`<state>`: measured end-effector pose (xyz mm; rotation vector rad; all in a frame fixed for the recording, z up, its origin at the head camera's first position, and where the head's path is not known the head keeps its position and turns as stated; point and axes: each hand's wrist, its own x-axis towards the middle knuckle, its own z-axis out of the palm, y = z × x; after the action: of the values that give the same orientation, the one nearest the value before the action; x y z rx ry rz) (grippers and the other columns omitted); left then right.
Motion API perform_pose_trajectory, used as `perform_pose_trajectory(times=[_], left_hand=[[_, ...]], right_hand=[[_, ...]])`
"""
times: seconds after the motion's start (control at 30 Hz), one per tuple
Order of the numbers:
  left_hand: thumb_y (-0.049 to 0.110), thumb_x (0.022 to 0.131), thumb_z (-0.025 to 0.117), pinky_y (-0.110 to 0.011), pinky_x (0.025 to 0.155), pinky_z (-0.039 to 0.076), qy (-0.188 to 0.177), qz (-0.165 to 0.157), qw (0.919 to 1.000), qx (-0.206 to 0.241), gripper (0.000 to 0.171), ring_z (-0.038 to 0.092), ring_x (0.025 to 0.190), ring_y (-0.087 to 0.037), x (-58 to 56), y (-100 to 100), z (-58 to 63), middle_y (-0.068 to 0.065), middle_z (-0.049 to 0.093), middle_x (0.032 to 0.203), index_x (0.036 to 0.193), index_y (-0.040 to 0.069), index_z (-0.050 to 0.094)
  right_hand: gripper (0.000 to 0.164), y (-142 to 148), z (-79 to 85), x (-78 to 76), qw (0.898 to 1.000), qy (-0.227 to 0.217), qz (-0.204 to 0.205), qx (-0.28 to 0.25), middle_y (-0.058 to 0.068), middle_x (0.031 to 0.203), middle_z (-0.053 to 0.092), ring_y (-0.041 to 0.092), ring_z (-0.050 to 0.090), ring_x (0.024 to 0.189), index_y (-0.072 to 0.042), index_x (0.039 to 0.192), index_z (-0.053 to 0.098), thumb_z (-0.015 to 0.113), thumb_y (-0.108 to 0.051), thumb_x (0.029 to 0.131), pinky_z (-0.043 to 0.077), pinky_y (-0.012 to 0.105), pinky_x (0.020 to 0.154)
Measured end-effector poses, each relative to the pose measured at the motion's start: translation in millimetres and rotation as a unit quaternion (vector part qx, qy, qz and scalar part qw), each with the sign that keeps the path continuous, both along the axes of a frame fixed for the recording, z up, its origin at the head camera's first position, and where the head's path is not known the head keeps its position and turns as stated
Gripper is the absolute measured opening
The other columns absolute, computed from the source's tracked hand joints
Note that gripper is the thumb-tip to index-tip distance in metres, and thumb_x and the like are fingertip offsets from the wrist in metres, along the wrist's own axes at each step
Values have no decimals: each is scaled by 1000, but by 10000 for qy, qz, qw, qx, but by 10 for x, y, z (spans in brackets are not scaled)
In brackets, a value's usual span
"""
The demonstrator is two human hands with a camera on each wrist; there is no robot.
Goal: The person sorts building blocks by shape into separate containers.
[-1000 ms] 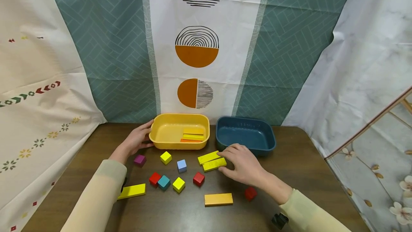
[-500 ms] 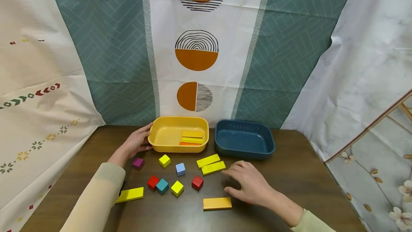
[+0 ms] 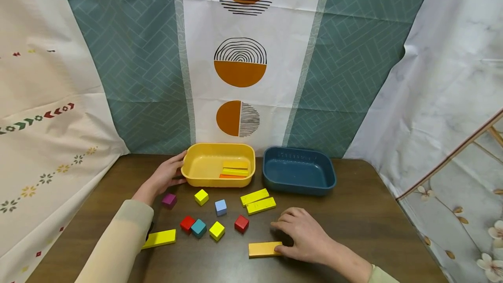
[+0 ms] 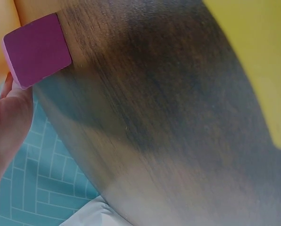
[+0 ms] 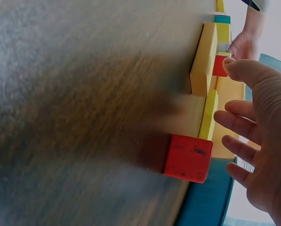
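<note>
My left hand (image 3: 167,175) rests against the left wall of the yellow bin (image 3: 218,183), fingers along its side. A purple cube (image 3: 169,200) lies just below that hand. Inside the bin are several flat blocks, such as an orange-yellow one (image 3: 235,164). My right hand (image 3: 302,236) is over the table, its thumb overlapping the right end of a light-orange flat block (image 3: 262,249) in the head view. In the right wrist view its fingers are spread with nothing between them. A red cube (image 5: 188,158) lies by that hand, hidden beneath it in the head view.
A dark blue bin (image 3: 298,187) stands right of the yellow one. Two yellow flat blocks (image 3: 261,205) lie before them. Red (image 3: 241,224), teal (image 3: 198,228), light blue (image 3: 221,207) and yellow cubes (image 3: 217,231) are scattered mid-table. Another yellow flat block (image 3: 159,239) lies beside the left sleeve.
My right hand has moved away from the two yellow flat blocks, toward me, to the light-orange flat block's right end. The left hand stays at the yellow bin.
</note>
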<state>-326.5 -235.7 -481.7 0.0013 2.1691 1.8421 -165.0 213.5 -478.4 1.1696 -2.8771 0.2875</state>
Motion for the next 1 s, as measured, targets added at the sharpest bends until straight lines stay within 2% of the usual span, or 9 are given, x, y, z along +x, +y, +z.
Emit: perform_pose_trajectory(times=[0.33, 0.7, 1.0], left_hand=[[23, 112, 37, -55, 105, 47, -24, -6, 10000, 25, 57, 50, 129, -42, -21, 29, 14, -17, 21, 168, 165, 25, 16], [25, 113, 35, -54, 104, 48, -31, -30, 10000, -19, 56, 52, 128, -39, -22, 11, 1, -15, 21, 168, 165, 27, 16], [22, 112, 35, -55, 105, 46, -41, -28, 10000, -30, 57, 49, 132, -42, -14, 9, 11, -14, 19, 169, 165, 27, 15]], right_hand=[[47, 0, -57, 37, 9996, -15, 254, 79, -14, 107, 66, 17, 53, 112, -24, 120, 75, 73, -59, 89, 46, 46, 101], [42, -2, -77, 41, 9992, -301, 208, 140, -17, 104, 64, 13, 52, 108, -26, 118, 75, 75, -56, 88, 46, 45, 100], [35, -6, -91, 33, 9992, -189, 327, 100, -18, 100, 64, 12, 52, 105, -27, 112, 77, 76, -53, 88, 46, 44, 100]])
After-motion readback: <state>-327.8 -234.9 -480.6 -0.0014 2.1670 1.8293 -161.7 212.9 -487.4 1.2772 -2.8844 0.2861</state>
